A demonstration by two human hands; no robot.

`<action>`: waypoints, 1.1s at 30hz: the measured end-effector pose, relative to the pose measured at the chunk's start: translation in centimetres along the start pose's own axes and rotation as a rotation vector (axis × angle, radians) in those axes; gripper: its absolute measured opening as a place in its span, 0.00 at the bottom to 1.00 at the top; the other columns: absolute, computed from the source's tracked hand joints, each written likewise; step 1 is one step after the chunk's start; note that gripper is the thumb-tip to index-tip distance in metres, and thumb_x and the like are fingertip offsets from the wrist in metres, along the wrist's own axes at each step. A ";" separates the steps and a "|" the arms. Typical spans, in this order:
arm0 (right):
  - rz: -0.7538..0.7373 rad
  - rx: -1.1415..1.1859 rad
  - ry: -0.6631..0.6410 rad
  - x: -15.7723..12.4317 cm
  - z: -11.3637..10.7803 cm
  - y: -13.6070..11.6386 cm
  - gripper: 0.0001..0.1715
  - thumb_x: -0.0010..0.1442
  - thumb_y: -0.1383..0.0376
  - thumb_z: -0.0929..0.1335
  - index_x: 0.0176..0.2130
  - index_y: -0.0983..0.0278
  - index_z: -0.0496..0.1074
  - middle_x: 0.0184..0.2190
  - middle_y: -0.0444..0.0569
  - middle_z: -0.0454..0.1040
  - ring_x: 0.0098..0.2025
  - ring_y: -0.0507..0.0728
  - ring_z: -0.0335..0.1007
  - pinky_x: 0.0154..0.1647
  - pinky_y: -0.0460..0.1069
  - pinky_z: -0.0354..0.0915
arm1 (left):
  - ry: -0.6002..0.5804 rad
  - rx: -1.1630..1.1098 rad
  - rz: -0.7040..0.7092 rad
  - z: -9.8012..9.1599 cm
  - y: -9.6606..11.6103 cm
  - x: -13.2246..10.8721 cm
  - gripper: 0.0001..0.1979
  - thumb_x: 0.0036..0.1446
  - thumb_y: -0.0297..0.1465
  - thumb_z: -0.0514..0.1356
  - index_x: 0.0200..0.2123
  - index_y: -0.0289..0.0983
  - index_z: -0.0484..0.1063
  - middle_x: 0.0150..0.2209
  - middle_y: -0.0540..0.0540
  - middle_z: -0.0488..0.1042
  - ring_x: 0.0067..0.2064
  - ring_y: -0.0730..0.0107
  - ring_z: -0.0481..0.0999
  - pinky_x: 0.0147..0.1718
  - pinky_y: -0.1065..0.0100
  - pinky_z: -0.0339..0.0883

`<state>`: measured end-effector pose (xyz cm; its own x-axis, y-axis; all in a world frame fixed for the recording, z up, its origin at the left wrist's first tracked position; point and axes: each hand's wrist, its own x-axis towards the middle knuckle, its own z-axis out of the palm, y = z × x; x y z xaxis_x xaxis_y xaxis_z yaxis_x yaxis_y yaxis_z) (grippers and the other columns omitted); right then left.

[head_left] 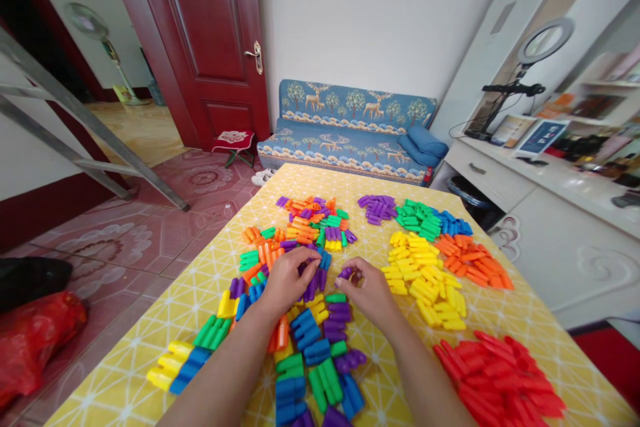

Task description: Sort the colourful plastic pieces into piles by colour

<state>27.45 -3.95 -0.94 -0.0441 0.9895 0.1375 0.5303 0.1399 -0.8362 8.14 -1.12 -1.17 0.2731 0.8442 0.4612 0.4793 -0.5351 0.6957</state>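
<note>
My right hand (369, 287) is closed in a pinch on a purple plastic building piece (346, 273), just above the tabletop. Beside it my left hand (293, 277) has its thumb and fingertips drawn together over the mixed pieces; what they hold, if anything, I cannot make out. Purple pieces (313, 285) and a blue piece (325, 259) lie right at the left fingertips. Mixed bullet-shaped pieces, many in joined blocks, spread under and around my left arm, among them a green block (325, 383) and a blue block (306, 329).
Sorted piles lie on the right of the yellow table (380, 373): purple (377, 208), green (417, 219), blue (454, 223), orange (475, 260), yellow (425, 278) and red (500, 380). Beyond stand a blue sofa (345, 133), a stool (234, 142) and a white dresser (500, 180).
</note>
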 end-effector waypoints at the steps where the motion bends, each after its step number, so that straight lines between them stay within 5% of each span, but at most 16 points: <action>1: 0.013 0.004 -0.047 -0.3 -0.8 -0.5 0.07 0.51 0.64 0.67 0.33 0.62 0.70 0.25 0.41 0.70 0.27 0.52 0.66 0.29 0.46 0.62 | -0.001 -0.001 0.003 0.0 0.0 0.0 0.07 0.58 0.28 0.56 0.35 0.38 0.74 0.33 0.47 0.77 0.34 0.68 0.75 0.35 0.69 0.67; 6: 0.040 -0.077 -0.483 -3.6 -4.6 -2.6 0.15 0.47 0.68 0.68 0.39 0.58 0.72 0.22 0.39 0.69 0.24 0.51 0.64 0.23 0.43 0.55 | -0.001 0.004 0.011 0.0 0.0 0.0 0.07 0.59 0.29 0.55 0.35 0.38 0.74 0.33 0.46 0.77 0.35 0.68 0.75 0.36 0.69 0.66; 9: 0.031 -0.229 -0.567 -6.2 -4.9 -3.1 0.21 0.43 0.68 0.71 0.40 0.57 0.72 0.30 0.41 0.72 0.31 0.53 0.67 0.28 0.44 0.57 | -0.007 0.009 0.007 0.0 -0.2 0.0 0.07 0.59 0.29 0.56 0.35 0.37 0.74 0.34 0.46 0.77 0.35 0.69 0.75 0.37 0.69 0.66; 13: 0.060 -0.389 -0.530 -8.2 -3.4 -3.7 0.24 0.42 0.68 0.71 0.42 0.59 0.71 0.39 0.45 0.71 0.39 0.56 0.67 0.37 0.46 0.58 | -0.006 0.011 0.009 0.1 -0.4 0.0 0.07 0.58 0.28 0.56 0.36 0.37 0.74 0.34 0.46 0.77 0.35 0.69 0.75 0.36 0.70 0.66; 18: 0.055 -0.445 -0.343 -7.1 -0.8 -3.4 0.21 0.47 0.69 0.67 0.43 0.63 0.69 0.42 0.52 0.70 0.43 0.59 0.67 0.43 0.50 0.59 | 0.007 0.017 0.008 0.2 -0.6 0.0 0.07 0.58 0.29 0.56 0.36 0.37 0.74 0.34 0.46 0.77 0.35 0.69 0.75 0.37 0.70 0.66; 28: -0.031 -0.115 0.070 -0.7 3.3 -0.6 0.20 0.51 0.67 0.66 0.46 0.61 0.68 0.41 0.48 0.74 0.43 0.58 0.70 0.45 0.50 0.64 | -0.040 0.008 0.008 -0.3 0.2 -0.1 0.08 0.58 0.34 0.58 0.38 0.39 0.75 0.35 0.47 0.77 0.37 0.68 0.76 0.37 0.69 0.67; 33: -0.130 -0.004 0.129 -0.4 4.7 -0.5 0.22 0.54 0.66 0.67 0.50 0.60 0.68 0.45 0.48 0.73 0.48 0.58 0.69 0.50 0.52 0.63 | -0.083 0.036 0.027 -0.2 0.0 -0.2 0.10 0.55 0.35 0.62 0.40 0.40 0.75 0.38 0.47 0.78 0.40 0.65 0.76 0.40 0.67 0.68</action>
<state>23.27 -4.20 -3.08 -0.0034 0.9502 0.3116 0.5310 0.2658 -0.8046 7.93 -1.36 -1.14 0.3535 0.8302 0.4310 0.5001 -0.5571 0.6630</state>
